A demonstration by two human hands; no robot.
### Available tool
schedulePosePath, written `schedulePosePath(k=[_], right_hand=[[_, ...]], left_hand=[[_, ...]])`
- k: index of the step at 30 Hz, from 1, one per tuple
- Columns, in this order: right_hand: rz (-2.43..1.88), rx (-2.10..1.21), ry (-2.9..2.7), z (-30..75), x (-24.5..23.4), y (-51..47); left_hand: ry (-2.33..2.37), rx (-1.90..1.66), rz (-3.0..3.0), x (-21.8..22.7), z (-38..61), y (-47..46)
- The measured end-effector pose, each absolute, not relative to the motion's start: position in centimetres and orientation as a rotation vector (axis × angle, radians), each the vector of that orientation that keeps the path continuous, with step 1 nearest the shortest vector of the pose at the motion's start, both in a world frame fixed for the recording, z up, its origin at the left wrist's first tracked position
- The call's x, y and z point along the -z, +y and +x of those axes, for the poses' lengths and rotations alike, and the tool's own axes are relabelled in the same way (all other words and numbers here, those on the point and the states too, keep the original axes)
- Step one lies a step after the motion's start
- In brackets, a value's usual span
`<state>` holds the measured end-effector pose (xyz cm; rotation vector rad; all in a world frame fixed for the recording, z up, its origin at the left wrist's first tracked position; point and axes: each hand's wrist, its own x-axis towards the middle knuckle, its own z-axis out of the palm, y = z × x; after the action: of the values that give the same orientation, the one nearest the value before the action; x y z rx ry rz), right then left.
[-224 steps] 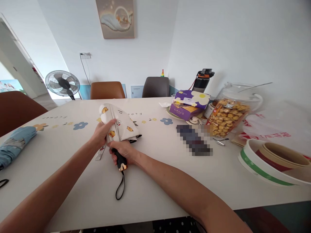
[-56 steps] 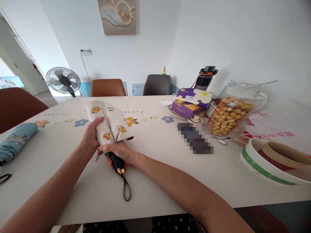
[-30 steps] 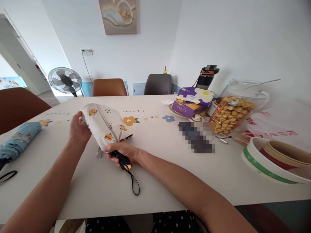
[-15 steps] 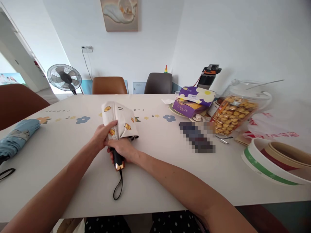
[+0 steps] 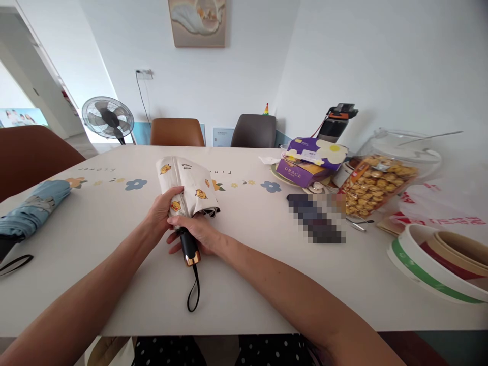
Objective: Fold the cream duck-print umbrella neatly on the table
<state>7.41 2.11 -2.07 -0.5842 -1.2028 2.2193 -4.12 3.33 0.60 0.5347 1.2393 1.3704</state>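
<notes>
Between my hands is a folded white umbrella point(image 5: 186, 185) with small yellow cartoon figures printed on its cloth. Its black handle with a copper-coloured end points toward me, and a black wrist loop hangs from it over the table. My left hand point(image 5: 162, 211) is closed around the left side of the cloth, thumb on top. Lower down, my right hand point(image 5: 200, 231) grips the cloth's base just above the handle, some fingers passing underneath. The cloth fans out loosely at its far right edge. A folded light blue umbrella point(image 5: 41, 206) lies at the left.
On the right of the white table point(image 5: 244, 284) are a purple tissue pack point(image 5: 314, 152), a clear jar of snacks point(image 5: 381, 183), a blurred dark object point(image 5: 318, 221) and round paper tubs point(image 5: 423, 264). Chairs, including a brown one point(image 5: 177, 132), and a fan point(image 5: 109, 118) stand beyond.
The camera view has shifted slightly, so the surroundings appear further right. Both hands keep their hold on the white umbrella, with the right hand's fingers a little looser beneath it.
</notes>
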Motion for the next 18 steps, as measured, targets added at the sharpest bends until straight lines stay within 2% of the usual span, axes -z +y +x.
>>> schedulePosePath(k=[5,10,14,18], right_hand=[[-0.691,-2.246,-1.241,7.5,1.5,1.9],[-0.889,-2.054,-1.235,6.9,1.7,1.4],[-1.007,-1.933,-1.242,6.3,2.5,1.7],[-1.11,-1.859,-1.239,6.4,2.7,2.2]], left_hand=[[1.091,-1.302,0.527,-0.4,-4.3,3.5],[1.035,-1.318,0.67,-0.1,-4.8,4.0],[1.247,-1.357,0.906,0.0,-4.7,4.0],[1.645,-1.546,1.342,-0.4,-3.8,3.3]])
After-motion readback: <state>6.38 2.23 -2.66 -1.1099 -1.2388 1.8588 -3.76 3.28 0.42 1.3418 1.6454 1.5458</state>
